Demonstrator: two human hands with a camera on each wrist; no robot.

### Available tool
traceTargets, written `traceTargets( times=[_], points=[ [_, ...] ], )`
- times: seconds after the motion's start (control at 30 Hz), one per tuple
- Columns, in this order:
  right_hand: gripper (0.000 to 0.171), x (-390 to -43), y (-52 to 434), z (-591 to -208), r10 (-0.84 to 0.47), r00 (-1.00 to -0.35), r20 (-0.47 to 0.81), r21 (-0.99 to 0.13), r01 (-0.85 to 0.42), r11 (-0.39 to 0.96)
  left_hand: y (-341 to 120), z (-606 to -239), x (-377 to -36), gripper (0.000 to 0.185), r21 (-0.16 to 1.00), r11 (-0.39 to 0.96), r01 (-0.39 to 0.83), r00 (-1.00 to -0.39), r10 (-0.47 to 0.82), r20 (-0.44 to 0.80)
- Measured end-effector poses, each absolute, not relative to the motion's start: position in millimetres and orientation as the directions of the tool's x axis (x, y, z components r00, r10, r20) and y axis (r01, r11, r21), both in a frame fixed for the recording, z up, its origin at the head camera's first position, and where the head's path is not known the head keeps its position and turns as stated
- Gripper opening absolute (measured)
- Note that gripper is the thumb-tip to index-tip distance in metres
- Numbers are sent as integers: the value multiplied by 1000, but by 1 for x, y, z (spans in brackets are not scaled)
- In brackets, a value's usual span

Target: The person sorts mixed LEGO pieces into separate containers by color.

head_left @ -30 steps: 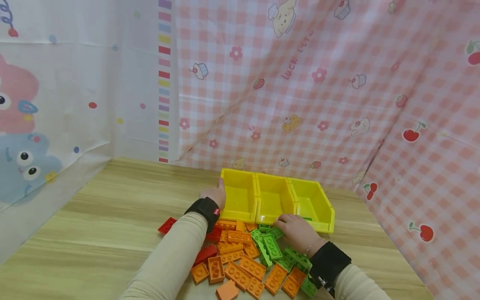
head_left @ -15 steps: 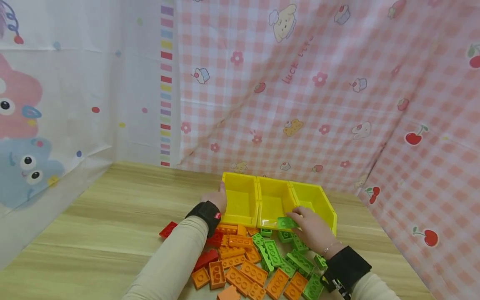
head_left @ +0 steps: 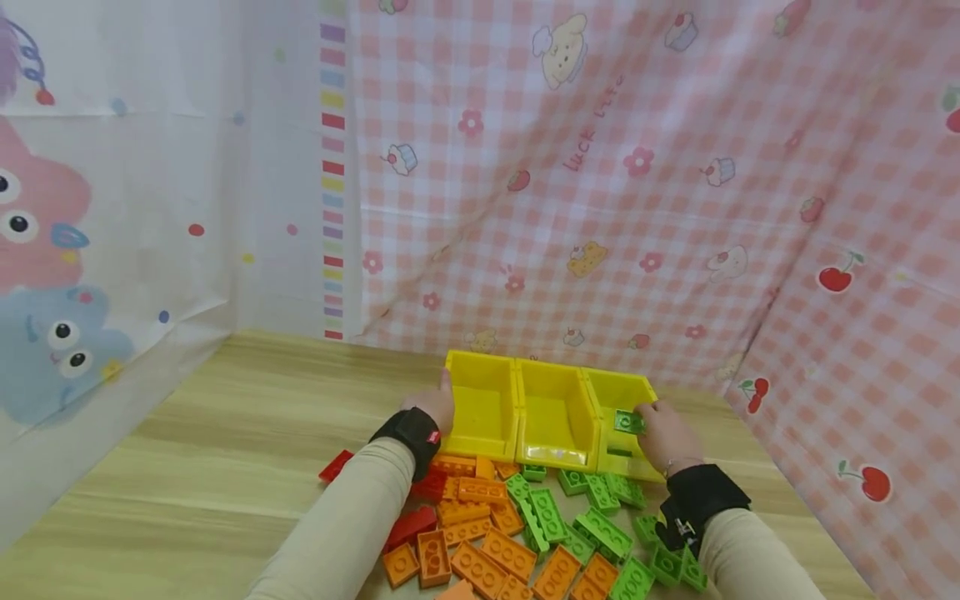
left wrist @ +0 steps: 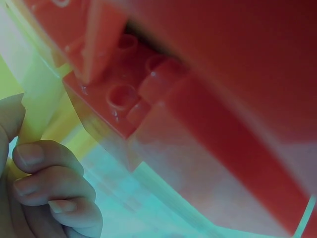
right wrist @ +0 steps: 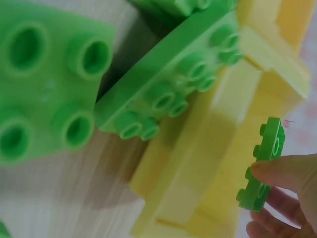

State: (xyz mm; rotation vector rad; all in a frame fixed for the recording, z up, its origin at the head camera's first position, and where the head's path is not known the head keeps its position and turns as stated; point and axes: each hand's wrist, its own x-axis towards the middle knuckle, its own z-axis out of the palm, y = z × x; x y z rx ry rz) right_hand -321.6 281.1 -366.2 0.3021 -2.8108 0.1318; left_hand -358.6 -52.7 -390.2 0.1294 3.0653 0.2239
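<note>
Head view shows a small green brick pinched in the fingers of the right hand, held just above the right yellow bin, over its opening (the right wrist view shows the same brick edge-on, thumb on one face, next to the bin's yellow wall). One more green piece seems to lie already on the floor of this bin, so I judge that the green pieces are collected there.

The left hand rests against the outer wall of the left yellow bin, its fingers curled at the wall and the thumb at the rim; most likely it steadies the row, because the 3 bins stand side by side, touching. The middle yellow bin looks empty.

In front of the bins, loose bricks are spread on the wooden tabletop: green bricks to the right, near the right hand, orange bricks in the middle, and some red bricks to the left under the left sleeve. Behind stands a pink checked cloth.
</note>
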Motion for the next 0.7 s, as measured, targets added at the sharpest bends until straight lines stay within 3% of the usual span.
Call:
traceTargets(
  times=[0.27, 0.7],
  points=[
    [29, -348, 277, -385, -223, -958, 181, -33, -233, 972, -52, -390, -359, 83, 132, 990, 59, -994, 70, -80],
    [26, -366, 277, -398, -282, -959, 27, -144, -283, 948, -54, -394, -364, 83, 119, 992, 47, -994, 59, -96]
  ],
)
